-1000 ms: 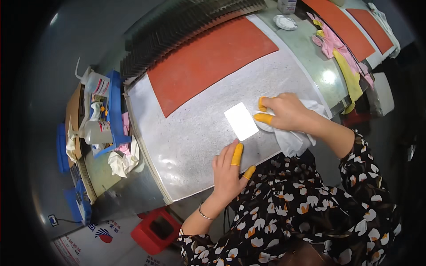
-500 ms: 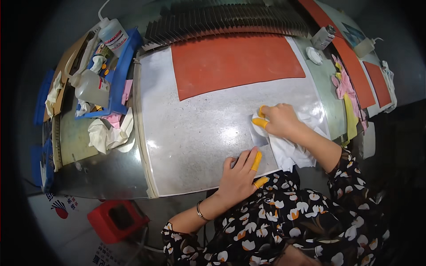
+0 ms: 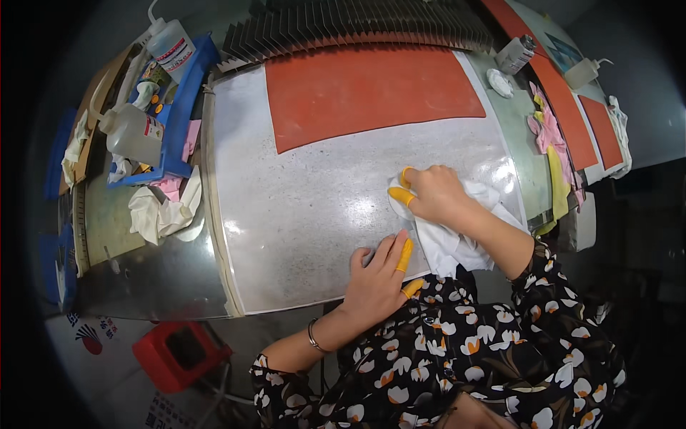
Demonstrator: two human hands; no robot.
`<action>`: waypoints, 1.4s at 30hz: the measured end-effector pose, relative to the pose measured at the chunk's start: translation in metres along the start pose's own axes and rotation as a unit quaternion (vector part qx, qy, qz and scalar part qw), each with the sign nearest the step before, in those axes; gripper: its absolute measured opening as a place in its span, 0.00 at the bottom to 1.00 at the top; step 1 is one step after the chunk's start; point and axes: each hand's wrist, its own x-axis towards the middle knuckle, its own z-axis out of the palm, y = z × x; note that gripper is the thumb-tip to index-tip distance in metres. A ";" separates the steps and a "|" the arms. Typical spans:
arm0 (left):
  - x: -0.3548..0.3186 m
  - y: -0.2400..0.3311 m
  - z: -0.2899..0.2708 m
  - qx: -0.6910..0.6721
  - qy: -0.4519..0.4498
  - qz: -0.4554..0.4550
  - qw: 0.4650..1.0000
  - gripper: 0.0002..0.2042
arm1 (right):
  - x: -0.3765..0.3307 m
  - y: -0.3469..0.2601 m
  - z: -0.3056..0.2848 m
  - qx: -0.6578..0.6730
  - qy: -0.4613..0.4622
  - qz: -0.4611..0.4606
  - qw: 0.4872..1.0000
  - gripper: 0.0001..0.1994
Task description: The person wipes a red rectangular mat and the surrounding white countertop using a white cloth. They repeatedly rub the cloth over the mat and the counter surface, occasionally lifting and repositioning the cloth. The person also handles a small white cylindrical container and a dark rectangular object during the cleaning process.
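My right hand (image 3: pixel 439 194), with yellow finger cots on two digits, presses a bunched white cloth (image 3: pixel 457 239) onto the grey-white work surface (image 3: pixel 307 207). Its fingers are closed on the cloth, whose folds trail toward my body. To the left and nearer to me, my left hand (image 3: pixel 375 275) lies with stretched fingers on the same surface, close to the cloth's edge. Two of its digits also wear yellow finger cots, and I see nothing held in it. Whatever lies under the cloth is hidden.
A red-orange mat (image 3: pixel 371 93) covers the far part of the surface, before a rack of thin upright plates (image 3: pixel 343 28). At left stands a blue tray (image 3: pixel 182 118) with squeeze bottles (image 3: pixel 136 132) and crumpled cloths (image 3: pixel 161 214). Pink and yellow cloths (image 3: pixel 550 143) lie at right.
The right hand and cloth have slid slightly left on the surface. A small grey flat piece seen beneath the cloth's edge before is now covered. The whole view has shifted a little.
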 end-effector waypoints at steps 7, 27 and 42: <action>-0.010 -0.006 0.005 -0.071 0.105 0.019 0.992 0.20 | -0.027 -0.007 -0.008 0.007 -0.071 0.004 0.997 0.14; -0.008 -0.005 0.002 -0.149 0.191 0.001 0.970 0.11 | -0.070 -0.008 -0.003 0.015 -0.071 -0.001 0.997 0.16; 0.005 -0.012 -0.020 -0.117 0.147 -0.097 0.977 0.29 | -0.105 0.028 -0.030 0.213 -0.110 -0.060 0.969 0.11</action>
